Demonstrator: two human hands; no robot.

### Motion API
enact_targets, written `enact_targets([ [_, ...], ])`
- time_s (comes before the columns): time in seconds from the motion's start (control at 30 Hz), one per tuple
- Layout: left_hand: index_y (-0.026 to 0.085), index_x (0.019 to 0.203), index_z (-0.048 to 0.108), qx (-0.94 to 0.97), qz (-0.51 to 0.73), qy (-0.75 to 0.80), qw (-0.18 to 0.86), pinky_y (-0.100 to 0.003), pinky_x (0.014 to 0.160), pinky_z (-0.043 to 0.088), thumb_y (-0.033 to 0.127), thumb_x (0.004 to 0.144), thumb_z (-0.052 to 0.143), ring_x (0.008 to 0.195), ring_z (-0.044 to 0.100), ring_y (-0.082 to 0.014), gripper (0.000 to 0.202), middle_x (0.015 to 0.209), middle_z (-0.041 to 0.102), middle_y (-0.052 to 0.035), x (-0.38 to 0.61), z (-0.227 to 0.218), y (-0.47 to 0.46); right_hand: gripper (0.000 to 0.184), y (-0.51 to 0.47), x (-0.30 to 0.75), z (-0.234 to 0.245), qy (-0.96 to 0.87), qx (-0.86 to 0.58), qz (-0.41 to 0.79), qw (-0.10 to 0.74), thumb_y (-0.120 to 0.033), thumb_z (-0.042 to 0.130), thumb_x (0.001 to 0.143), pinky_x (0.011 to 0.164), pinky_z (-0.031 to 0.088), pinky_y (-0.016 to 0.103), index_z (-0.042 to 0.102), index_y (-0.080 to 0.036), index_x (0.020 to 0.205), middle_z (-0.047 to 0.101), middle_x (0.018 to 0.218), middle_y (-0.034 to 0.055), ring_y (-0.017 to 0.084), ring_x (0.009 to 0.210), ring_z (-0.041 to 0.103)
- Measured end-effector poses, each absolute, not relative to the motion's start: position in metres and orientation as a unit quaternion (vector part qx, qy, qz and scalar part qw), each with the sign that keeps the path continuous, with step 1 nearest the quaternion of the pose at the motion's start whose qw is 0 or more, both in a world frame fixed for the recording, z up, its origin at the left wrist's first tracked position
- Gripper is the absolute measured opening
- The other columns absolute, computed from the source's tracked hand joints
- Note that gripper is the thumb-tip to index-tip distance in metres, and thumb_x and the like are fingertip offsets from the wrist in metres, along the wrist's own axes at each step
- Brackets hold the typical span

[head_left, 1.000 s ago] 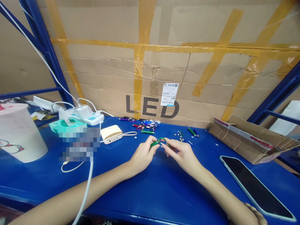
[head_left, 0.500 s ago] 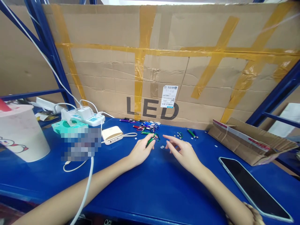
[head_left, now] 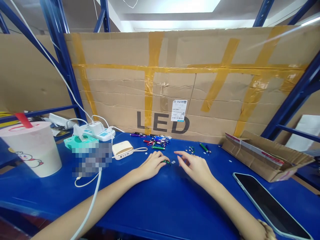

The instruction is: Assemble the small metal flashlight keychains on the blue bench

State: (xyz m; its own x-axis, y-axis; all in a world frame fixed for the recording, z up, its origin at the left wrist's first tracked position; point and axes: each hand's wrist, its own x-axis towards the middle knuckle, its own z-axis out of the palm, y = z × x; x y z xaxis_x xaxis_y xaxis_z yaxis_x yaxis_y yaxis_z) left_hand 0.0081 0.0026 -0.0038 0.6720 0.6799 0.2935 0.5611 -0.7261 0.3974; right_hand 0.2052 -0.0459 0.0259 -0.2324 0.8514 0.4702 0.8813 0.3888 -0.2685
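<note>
My left hand (head_left: 152, 165) is low over the blue table, its fingers curled round a green keychain flashlight. Only the green carabiner clip (head_left: 166, 162) pokes out past the fingertips; the tube is hidden under the hand. My right hand (head_left: 196, 166) hovers to the right with thumb and forefinger apart, holding nothing. Between the hands lie small clear discs (head_left: 173, 162). Behind the left hand is a pile of coloured keychain flashlights (head_left: 158, 140), a green one (head_left: 158, 148) at its front. Beyond the right hand are a loose green tube (head_left: 203, 147) and small clip parts (head_left: 191, 149).
A white power bank (head_left: 122, 150) with a strap, a teal pack (head_left: 81, 143), a power strip (head_left: 102, 133) and a cup (head_left: 32, 150) stand left. To the right are a phone (head_left: 270, 203) and an open cardboard box (head_left: 265, 156). A large carton (head_left: 120, 93) walls the back.
My left hand has lowered toward the table with the green flashlight, which was held up and more visible before. My right hand stays nearly in place. The camera view has tilted up.
</note>
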Motion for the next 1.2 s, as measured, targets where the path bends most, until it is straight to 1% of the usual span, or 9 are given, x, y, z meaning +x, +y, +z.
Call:
enact_targets([
  [0.13,0.025,0.111,0.055,0.909,0.197,0.357,0.091,-0.037,0.085,0.039,0.026,0.091,0.037,0.097,0.046,-0.0205,0.027,0.104,0.052,-0.0053,0.007,-0.005,0.004,0.031,-0.047,0.205,0.030,-0.778,-0.563,-0.028,0.278,-0.031,0.037,0.087,0.050,0.040,0.022,0.061,-0.027,0.104,0.069,0.067,-0.0044,0.012,0.056,0.063],
  [0.3,0.022,0.109,0.054,0.892,0.200,0.403,0.032,-0.039,0.088,0.035,0.020,0.089,0.041,0.099,0.047,-0.0209,0.024,0.105,0.053,-0.0057,0.005,-0.003,0.007,0.030,-0.047,0.206,0.031,-0.766,-0.578,-0.037,0.280,-0.033,0.037,0.086,0.049,0.039,0.022,0.062,-0.028,0.102,0.068,0.063,-0.0040,0.014,0.055,0.063],
  [0.5,0.016,0.087,0.055,0.864,0.211,0.457,-0.019,-0.036,0.079,0.039,0.005,0.078,0.040,0.092,0.050,-0.0223,0.021,0.096,0.055,-0.0074,0.003,0.003,0.006,0.029,-0.046,0.208,0.031,-0.752,-0.601,-0.031,0.268,-0.034,0.039,0.086,0.050,0.038,0.021,0.063,-0.030,0.101,0.067,0.063,-0.0052,0.014,0.059,0.064],
  [0.63,0.017,0.076,0.057,0.865,0.201,0.459,-0.012,-0.037,0.076,0.039,0.007,0.073,0.042,0.086,0.054,-0.0222,0.019,0.087,0.059,-0.0057,0.004,0.003,0.006,0.028,-0.044,0.212,0.032,-0.748,-0.603,-0.047,0.275,-0.034,0.039,0.085,0.048,0.038,0.020,0.064,-0.029,0.098,0.067,0.061,-0.0047,0.013,0.058,0.064],
  [0.7,0.017,0.079,0.059,0.866,0.196,0.459,-0.008,-0.038,0.077,0.039,0.010,0.075,0.042,0.087,0.055,-0.0226,0.018,0.089,0.062,-0.0058,0.004,0.002,0.006,0.028,-0.042,0.216,0.033,-0.740,-0.607,-0.057,0.283,-0.034,0.040,0.085,0.048,0.037,0.020,0.065,-0.028,0.096,0.067,0.060,-0.0046,0.013,0.057,0.064],
  [0.8,0.015,0.094,0.060,0.863,0.195,0.466,-0.004,-0.040,0.083,0.038,0.016,0.080,0.040,0.097,0.054,-0.0247,0.024,0.099,0.063,-0.0087,0.004,-0.001,0.008,0.028,-0.040,0.225,0.038,-0.713,-0.628,-0.075,0.303,-0.035,0.041,0.083,0.047,0.036,0.020,0.065,-0.027,0.094,0.067,0.061,-0.0045,0.013,0.057,0.064],
  [0.97,0.010,0.114,0.054,0.844,0.199,0.498,0.002,-0.047,0.095,0.031,0.025,0.084,0.040,0.117,0.042,-0.0303,0.035,0.125,0.051,-0.0161,0.001,-0.006,0.012,0.025,-0.036,0.241,0.049,-0.647,-0.693,-0.096,0.305,-0.036,0.045,0.080,0.047,0.034,0.021,0.066,-0.029,0.092,0.068,0.066,-0.0041,0.015,0.064,0.064],
  [1.07,0.011,0.119,0.049,0.835,0.207,0.510,0.001,-0.050,0.098,0.028,0.027,0.084,0.041,0.124,0.034,-0.0319,0.039,0.133,0.043,-0.0169,0.001,-0.007,0.012,0.023,-0.031,0.251,0.049,-0.637,-0.716,-0.092,0.269,-0.033,0.048,0.077,0.049,0.035,0.022,0.067,-0.029,0.090,0.069,0.074,-0.0027,0.016,0.067,0.064],
  [1.2,0.015,0.110,0.054,0.840,0.238,0.487,0.009,-0.046,0.098,0.031,0.024,0.083,0.042,0.121,0.037,-0.0279,0.031,0.125,0.048,-0.0134,0.004,-0.002,0.008,0.029,-0.021,0.271,0.033,-0.611,-0.774,-0.092,0.138,-0.028,0.053,0.074,0.061,0.043,0.026,0.064,-0.026,0.101,0.066,0.098,0.0039,0.020,0.086,0.063],
])
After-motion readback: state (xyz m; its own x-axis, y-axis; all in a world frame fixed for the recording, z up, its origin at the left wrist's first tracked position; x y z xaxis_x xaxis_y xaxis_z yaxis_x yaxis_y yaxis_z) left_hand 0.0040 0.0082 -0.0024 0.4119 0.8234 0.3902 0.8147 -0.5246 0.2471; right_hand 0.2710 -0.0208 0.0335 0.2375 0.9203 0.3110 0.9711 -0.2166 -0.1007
